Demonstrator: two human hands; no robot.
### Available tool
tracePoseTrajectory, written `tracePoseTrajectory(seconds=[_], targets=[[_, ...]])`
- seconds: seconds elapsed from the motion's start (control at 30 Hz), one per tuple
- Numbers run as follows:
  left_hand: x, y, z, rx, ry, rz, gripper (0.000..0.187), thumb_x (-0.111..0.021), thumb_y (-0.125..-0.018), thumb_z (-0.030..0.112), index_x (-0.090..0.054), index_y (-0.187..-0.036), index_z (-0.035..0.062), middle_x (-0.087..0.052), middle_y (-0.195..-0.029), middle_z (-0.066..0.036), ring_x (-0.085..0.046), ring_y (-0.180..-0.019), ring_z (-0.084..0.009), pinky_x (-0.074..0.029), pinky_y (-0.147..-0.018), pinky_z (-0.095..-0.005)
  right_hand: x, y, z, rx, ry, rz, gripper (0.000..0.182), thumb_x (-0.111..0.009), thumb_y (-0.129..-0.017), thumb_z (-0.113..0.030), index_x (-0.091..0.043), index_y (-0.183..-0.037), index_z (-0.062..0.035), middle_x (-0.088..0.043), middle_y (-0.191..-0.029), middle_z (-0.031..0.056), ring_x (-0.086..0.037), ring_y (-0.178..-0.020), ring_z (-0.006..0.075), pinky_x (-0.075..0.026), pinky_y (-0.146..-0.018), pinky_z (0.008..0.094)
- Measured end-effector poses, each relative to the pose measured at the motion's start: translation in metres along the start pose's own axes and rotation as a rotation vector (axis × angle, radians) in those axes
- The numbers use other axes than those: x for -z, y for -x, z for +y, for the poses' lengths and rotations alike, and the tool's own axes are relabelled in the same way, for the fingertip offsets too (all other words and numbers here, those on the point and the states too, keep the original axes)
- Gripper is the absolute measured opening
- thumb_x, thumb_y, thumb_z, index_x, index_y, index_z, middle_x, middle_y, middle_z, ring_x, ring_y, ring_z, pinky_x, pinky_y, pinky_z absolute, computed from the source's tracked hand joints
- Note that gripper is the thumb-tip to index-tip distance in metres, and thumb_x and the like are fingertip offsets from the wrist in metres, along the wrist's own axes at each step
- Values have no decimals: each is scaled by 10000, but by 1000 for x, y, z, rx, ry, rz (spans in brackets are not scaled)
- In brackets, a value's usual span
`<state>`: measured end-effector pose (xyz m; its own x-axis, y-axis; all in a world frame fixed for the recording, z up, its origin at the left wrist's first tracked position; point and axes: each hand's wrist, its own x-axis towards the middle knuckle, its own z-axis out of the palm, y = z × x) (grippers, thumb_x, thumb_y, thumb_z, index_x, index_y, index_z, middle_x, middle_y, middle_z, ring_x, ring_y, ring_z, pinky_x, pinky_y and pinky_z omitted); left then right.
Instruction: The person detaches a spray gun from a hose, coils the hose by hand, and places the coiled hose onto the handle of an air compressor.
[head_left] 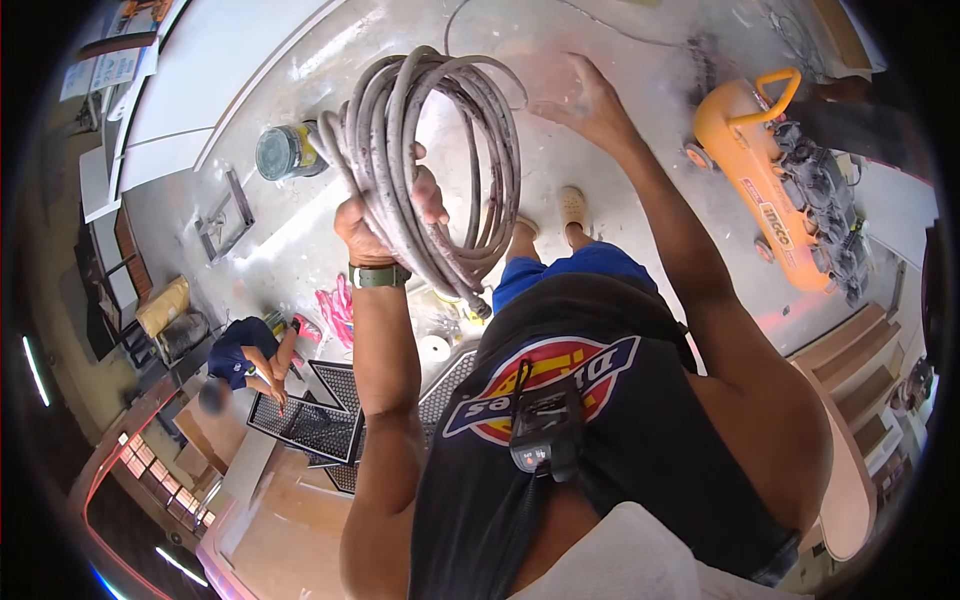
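Note:
A coiled grey hose (404, 140), stained with paint-like marks, hangs in several loops in front of me. My left hand (385, 215), with a watch strap on its wrist, is closed around the loops on their left side. A dark end fitting (480, 305) shows at the bottom of the coil. My right hand (595, 110) is raised to the right of the coil, thumb and fingers spread apart. Its fingertips are close to a loose strand that curves off the top of the coil.
An orange air compressor (765, 190) stands on the right. A lidded bucket (285, 152) and a metal frame (226, 215) are on the floor at left. Lower left, another person (245, 355) crouches by black perforated panels (305, 425). A thin line (620, 30) crosses the floor ahead.

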<state>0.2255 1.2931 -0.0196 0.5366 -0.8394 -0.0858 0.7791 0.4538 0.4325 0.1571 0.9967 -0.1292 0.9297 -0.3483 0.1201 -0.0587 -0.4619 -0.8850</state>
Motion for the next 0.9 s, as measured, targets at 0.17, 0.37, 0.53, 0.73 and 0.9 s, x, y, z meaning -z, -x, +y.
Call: tracePoseTrajectory(seconds=[0.17, 0.37, 0.53, 0.73, 0.9], targets=[[-58, 1, 6, -119, 11, -77, 1028, -820, -639, 468, -325, -1351, -84, -519, -826, -102, -572, -650, -233, -581, -671, -407, -77, -59, 57, -54, 43, 9, 1007, -840, -617, -491, -406, -1382, -2, -458, -1364, 247, -467, -1260, 366, -392, -1049, 417], [-113, 58, 63, -250, -289, 89, 798, -692, -664, 177, -348, -1346, -58, -527, -797, -81, -562, -626, -204, -547, -614, -379, -115, -115, 22, -104, 23, -522, 548, -758, -709, -530, -679, -947, -43, -670, -903, 148, -628, -872, 272, -478, -807, 400], [-156, 144, 125, -540, -341, 86, 707, -668, -749, 152, -330, -1326, -77, -491, -937, -31, -492, -756, -131, -459, -745, -304, -104, -80, 114, -148, 250, -367, 424, -748, -749, -353, -679, -1000, -18, -689, -980, 173, -657, -925, 286, -500, -814, 364], [-151, 275, 198, -1225, -732, 702, 521, -645, -806, 222, -508, -1208, -79, -602, -1072, -101, -588, -928, -198, -491, -878, -354, 85, -25, 277, -64, 524, 384, 248, -662, -777, -172, -693, -1017, -117, -677, -977, 181, -642, -956, 374, -507, -846, 419], [-105, 341, 251, -1379, -734, 1040, 404, -565, -851, 297, -621, -1062, -44, -659, -1075, -154, -619, -987, -266, -490, -924, -395, 234, 4, 318, -490, 1025, 366, 183, -665, -757, -210, -691, -906, -108, -690, -814, 157, -668, -830, 363, -518, -756, 436]])
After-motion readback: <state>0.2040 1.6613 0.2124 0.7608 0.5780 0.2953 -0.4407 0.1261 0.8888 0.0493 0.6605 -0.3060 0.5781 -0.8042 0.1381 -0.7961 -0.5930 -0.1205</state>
